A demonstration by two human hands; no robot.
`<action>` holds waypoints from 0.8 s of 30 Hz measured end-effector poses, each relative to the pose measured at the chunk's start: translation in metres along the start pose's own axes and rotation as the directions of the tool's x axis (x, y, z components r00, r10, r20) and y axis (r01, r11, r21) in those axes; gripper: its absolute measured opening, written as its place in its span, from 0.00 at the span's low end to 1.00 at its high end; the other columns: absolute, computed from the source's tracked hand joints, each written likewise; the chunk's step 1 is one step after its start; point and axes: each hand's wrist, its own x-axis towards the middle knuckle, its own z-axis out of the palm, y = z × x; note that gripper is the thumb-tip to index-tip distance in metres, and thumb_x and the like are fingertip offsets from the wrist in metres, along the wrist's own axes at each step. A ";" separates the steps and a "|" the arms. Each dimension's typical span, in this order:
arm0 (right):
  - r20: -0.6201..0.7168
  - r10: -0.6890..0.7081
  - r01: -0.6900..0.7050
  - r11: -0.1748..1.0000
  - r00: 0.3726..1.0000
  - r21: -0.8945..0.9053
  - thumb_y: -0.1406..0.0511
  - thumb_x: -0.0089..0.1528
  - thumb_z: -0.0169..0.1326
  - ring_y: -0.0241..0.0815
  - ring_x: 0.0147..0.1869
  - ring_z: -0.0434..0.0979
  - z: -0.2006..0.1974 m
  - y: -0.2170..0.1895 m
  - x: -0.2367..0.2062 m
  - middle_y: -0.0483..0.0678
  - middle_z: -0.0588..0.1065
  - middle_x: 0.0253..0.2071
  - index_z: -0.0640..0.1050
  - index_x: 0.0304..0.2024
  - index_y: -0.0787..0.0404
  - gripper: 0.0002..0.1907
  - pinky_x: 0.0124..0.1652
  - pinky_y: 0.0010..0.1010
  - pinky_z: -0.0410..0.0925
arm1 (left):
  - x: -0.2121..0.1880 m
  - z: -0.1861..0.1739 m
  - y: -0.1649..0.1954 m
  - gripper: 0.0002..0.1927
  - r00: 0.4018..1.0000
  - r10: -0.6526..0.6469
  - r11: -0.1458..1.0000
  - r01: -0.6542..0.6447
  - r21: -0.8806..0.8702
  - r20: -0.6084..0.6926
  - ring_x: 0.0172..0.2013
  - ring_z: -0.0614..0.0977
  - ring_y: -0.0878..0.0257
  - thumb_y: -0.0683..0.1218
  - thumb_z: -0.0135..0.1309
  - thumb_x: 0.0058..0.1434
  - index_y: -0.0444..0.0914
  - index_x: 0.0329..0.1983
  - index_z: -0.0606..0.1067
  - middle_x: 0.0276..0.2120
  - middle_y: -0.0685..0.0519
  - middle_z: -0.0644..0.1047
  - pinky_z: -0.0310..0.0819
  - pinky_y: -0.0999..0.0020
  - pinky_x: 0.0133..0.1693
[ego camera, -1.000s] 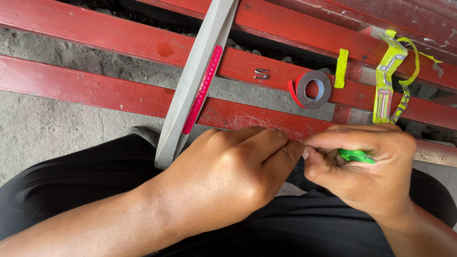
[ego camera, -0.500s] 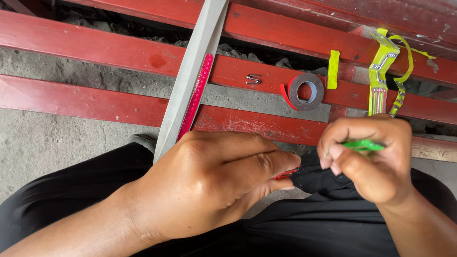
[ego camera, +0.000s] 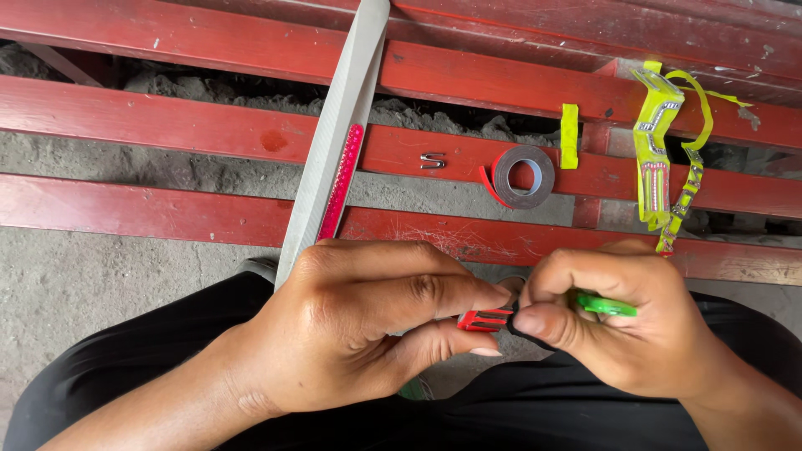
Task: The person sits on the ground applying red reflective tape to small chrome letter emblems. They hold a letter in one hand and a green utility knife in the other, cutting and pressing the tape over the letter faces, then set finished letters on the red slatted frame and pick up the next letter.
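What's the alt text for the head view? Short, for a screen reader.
Seen from above, the left hand and right hand pinch a small red piece between them, the right also holding a green tool. Behind, red beams carry a grey bar with a red strip, a tape roll and yellow-green strips.

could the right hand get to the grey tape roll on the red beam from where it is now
Probably yes, once freed. The grey tape roll lies open on the red beam just beyond the right hand, nothing between them. But that hand now pinches a green tool against the small red piece.
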 end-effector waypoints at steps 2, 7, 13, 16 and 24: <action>-0.048 -0.067 0.060 0.988 0.997 -0.141 0.70 0.62 0.60 0.30 0.30 0.77 0.003 -0.005 0.000 0.44 0.81 0.27 0.79 0.35 0.65 0.03 0.29 0.20 0.71 | -0.002 0.001 -0.003 0.17 1.000 -0.013 1.000 0.013 0.003 0.015 0.40 0.88 0.57 0.39 0.66 0.56 0.32 0.48 0.78 0.40 0.47 0.82 0.87 0.69 0.41; -0.203 -0.349 0.281 0.912 0.915 -0.300 0.70 0.58 0.64 0.33 0.31 0.81 0.015 -0.019 0.000 0.49 0.82 0.32 0.79 0.41 0.66 0.10 0.30 0.21 0.73 | -0.010 0.005 -0.010 0.18 1.000 -0.029 1.000 0.029 -0.010 -0.002 0.43 0.88 0.61 0.42 0.68 0.63 0.36 0.55 0.79 0.44 0.51 0.82 0.87 0.72 0.45; -0.161 -0.529 0.434 0.806 0.833 -0.401 0.72 0.56 0.63 0.38 0.31 0.83 0.017 -0.025 0.009 0.52 0.79 0.30 0.78 0.38 0.68 0.09 0.31 0.25 0.75 | -0.014 0.011 -0.011 0.18 0.999 -0.009 1.000 0.009 0.004 -0.032 0.44 0.89 0.61 0.43 0.68 0.63 0.36 0.55 0.79 0.44 0.52 0.83 0.87 0.72 0.45; -0.201 -0.438 0.334 0.853 0.876 -0.401 0.72 0.55 0.63 0.37 0.30 0.82 0.018 -0.032 0.007 0.51 0.80 0.29 0.80 0.36 0.68 0.07 0.30 0.25 0.73 | -0.015 0.010 -0.009 0.18 1.000 -0.002 1.000 0.003 0.023 -0.020 0.43 0.88 0.61 0.44 0.69 0.62 0.36 0.54 0.80 0.43 0.52 0.83 0.87 0.72 0.44; -0.161 -0.514 0.400 0.798 0.843 -0.451 0.69 0.55 0.64 0.36 0.28 0.82 0.020 -0.031 0.011 0.51 0.78 0.28 0.78 0.35 0.69 0.10 0.28 0.23 0.75 | -0.010 0.007 0.002 0.18 1.000 0.012 0.999 -0.011 0.038 -0.029 0.38 0.89 0.58 0.44 0.69 0.55 0.33 0.47 0.80 0.38 0.48 0.83 0.86 0.68 0.39</action>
